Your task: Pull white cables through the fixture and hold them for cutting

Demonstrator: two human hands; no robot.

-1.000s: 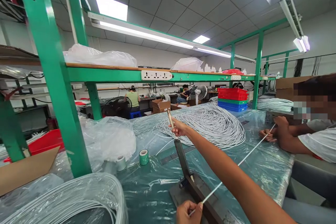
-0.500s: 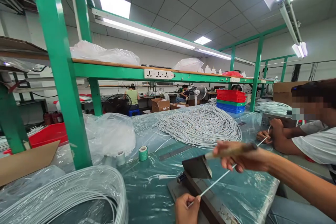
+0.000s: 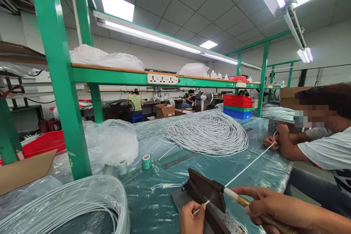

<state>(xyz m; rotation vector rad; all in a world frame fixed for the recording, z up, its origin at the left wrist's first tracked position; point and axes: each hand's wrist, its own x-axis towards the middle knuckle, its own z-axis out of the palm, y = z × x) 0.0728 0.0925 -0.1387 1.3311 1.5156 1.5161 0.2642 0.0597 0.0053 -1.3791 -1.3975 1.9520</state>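
My left hand (image 3: pixel 192 218) is closed in a pinch on a thin white cable (image 3: pixel 248 165), close against the cutter. My right hand (image 3: pixel 274 208) grips the handle (image 3: pixel 241 199) of a hand-lever cutter, partly hiding it. The cutter's dark metal blade (image 3: pixel 206 187) is lowered across the cable, beside my left fingertips. On the far side of the blade, the cable runs up to the hands (image 3: pixel 274 138) of a co-worker seated at the right. The cutter's metal base (image 3: pixel 178 198) rests on the green, plastic-covered table; a spring shows at its far end.
A large heap of white cable (image 3: pixel 204 131) lies mid-table, with a steel ruler (image 3: pixel 179 160) before it. Green tape (image 3: pixel 146 161) stands near clear plastic bags (image 3: pixel 112 140). Coiled cable (image 3: pixel 115 197) fills the left front. Stacked trays (image 3: pixel 237 106) stand behind; a green post (image 3: pixel 59 80) rises left.
My right hand has come down with the handle, and the raised blade has swung down over the cable. My left hand keeps its pinch in nearly the same spot.
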